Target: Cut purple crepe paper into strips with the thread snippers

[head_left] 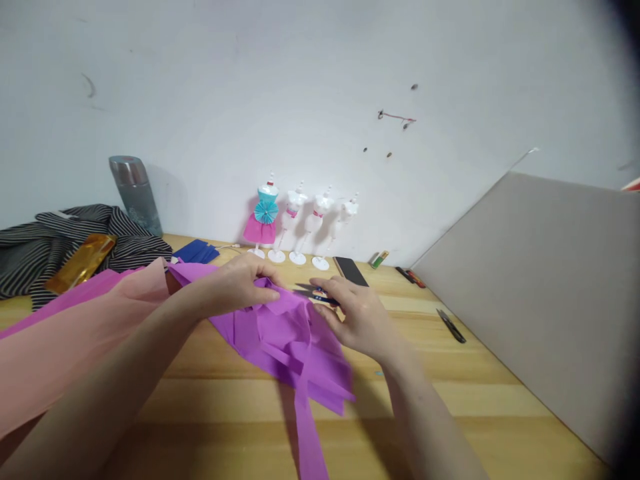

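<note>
Left hand (256, 283) grip pinching purple cloth (285, 333), right hand (357, 317) grip round scissors (327, 299) — apparently trimming; next move calls for taut cloth — fingers clear.

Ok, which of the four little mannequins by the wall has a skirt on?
The leftmost mannequin: it wears a pink skirt below a blue top with a round pleated rosette. The other three mannequins have no skirt.
</note>
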Motion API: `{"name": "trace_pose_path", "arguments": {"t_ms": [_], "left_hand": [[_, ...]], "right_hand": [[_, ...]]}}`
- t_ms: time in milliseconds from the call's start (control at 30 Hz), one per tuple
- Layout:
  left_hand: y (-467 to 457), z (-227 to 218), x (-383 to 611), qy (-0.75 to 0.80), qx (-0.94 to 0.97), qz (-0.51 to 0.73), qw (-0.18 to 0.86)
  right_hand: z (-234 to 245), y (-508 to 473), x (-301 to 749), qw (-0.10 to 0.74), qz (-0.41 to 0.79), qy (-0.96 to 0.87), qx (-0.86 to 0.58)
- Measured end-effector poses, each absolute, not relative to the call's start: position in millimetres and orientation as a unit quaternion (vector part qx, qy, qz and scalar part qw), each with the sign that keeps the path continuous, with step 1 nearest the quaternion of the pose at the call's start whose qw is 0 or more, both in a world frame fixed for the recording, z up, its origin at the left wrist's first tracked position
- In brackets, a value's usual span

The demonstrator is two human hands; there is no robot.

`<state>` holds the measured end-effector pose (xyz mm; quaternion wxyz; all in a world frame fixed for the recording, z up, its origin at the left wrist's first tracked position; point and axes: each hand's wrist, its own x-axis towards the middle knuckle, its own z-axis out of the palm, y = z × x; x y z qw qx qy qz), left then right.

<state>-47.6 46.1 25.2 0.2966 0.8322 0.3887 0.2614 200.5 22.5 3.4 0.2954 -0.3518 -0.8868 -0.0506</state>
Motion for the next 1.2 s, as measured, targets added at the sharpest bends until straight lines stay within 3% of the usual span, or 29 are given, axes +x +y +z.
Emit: {"name": "trace_pose_path", "arguments": {"t_ms": [100,200,333,800,1067,1200], "left_hand": [[45.1,24.4,-47.5,0.384,0.835,0.263,0.292],[41.4,24.5,-43.6,0.390,0.836,0.261,0.284],[36.2,24.5,-37.8,0.387,0.846,0.262,0.257],[30.7,24.3,-35.9,0.386,0.874,0.245,0.165],[24.7,49.5,-52.9,0.446,0.854,0.209,0.169],[18.9,61.6,-61.7,0.456,0.840,0.184,0.231]], "right_hand": [[4.8,24.0,204.0,0.400,-0.004,-0.821,-0.407],[5.6,16.9,194.4,0.481,0.120,-0.751,-0.436],[2.3,4.7,174.0,0.453,0.222,-0.761,-0.408],[-16.7,12.0,155.5,0.391,0.293,-0.761,-0.427],[-10.5,10.0,161.9,0.378,0.310,-0.732,-0.475],[-8.3,11.4,163.9,0.373,0.339,-0.733,-0.456]]}}
